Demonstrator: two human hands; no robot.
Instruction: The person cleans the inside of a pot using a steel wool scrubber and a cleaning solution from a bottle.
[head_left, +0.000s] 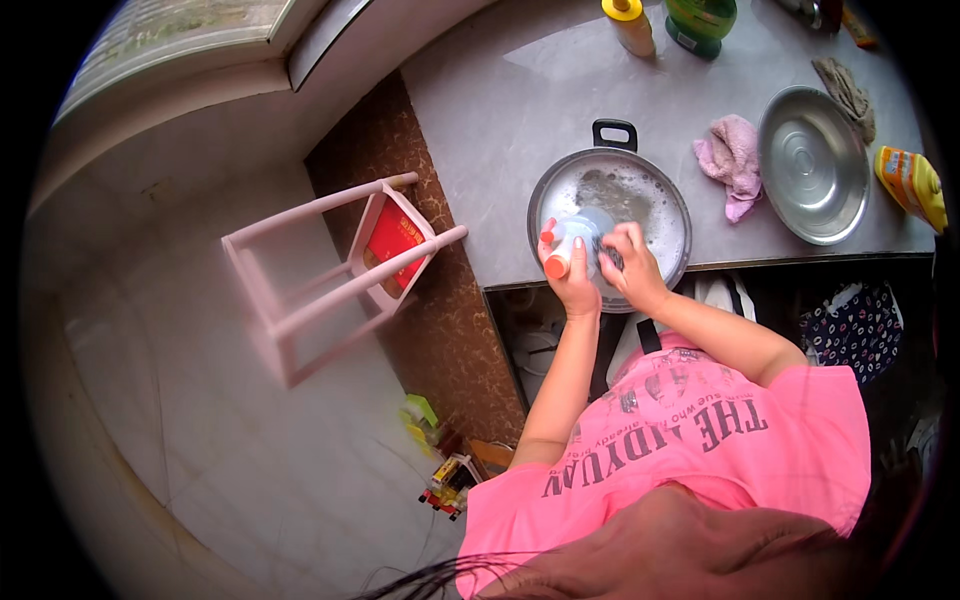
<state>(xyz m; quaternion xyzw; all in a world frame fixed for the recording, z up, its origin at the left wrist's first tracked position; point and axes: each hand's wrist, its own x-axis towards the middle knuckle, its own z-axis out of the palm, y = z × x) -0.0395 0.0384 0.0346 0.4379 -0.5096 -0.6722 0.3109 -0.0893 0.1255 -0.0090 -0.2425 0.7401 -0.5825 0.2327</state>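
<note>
Soapy water with foam fills a wide metal pan (534, 202) with a black handle, standing at the counter's front edge. My left hand (574, 289) grips a translucent plastic container (592, 220) above the pan. A white part with an orange end (556, 266) sticks out from it on the left, and a smaller red-orange piece shows beside my fingers. In my right hand (637, 271) is a dark scrubbing pad (611, 253), held against the container's right side. My fingers cover part of both things.
Right of the pan lie a pink cloth (731, 161), a metal basin (814, 165), a grey-brown rag (846, 97) and a yellow bottle (910, 186). A yellow-capped bottle (631, 30) and a green bottle (701, 28) stand at the back. A pink stool (352, 281) is at left.
</note>
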